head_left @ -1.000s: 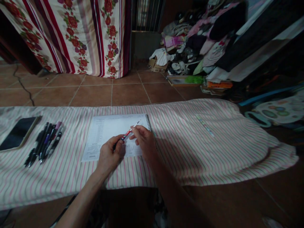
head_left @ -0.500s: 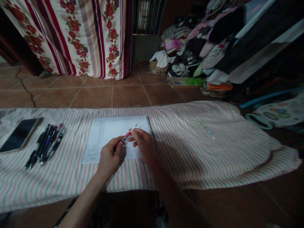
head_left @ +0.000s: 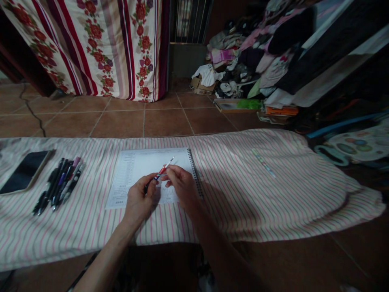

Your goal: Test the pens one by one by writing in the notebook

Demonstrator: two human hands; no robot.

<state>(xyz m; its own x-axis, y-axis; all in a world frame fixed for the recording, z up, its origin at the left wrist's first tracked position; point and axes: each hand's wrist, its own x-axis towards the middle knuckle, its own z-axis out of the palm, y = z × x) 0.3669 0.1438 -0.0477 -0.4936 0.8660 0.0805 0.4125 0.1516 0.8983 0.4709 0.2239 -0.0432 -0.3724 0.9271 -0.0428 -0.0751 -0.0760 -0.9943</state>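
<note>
Both my hands meet over an open spiral notebook (head_left: 124,178). My left hand (head_left: 141,198) is closed round the dark lower end of a pen (head_left: 159,173), which has a red, white and blue barrel. A thin white length like a refill (head_left: 170,161) sticks out of its upper end, pointing up and to the right. My right hand (head_left: 181,182) pinches the pen with thumb and fingertips near where the white length begins. The other right fingers are curled. Exactly where the fingertips grip is too small to tell.
Left of the notebook lie several pens (head_left: 62,182) and a phone (head_left: 24,172). A pale patterned stick (head_left: 263,163) lies to the right on the striped cloth (head_left: 243,211). Beyond are the tiled floor (head_left: 121,123), a floral curtain (head_left: 115,48) and heaped clothes (head_left: 252,56).
The right hand and the white end of the pen have shifted slightly to the left. The left hand has hardly moved and keeps its hold.
</note>
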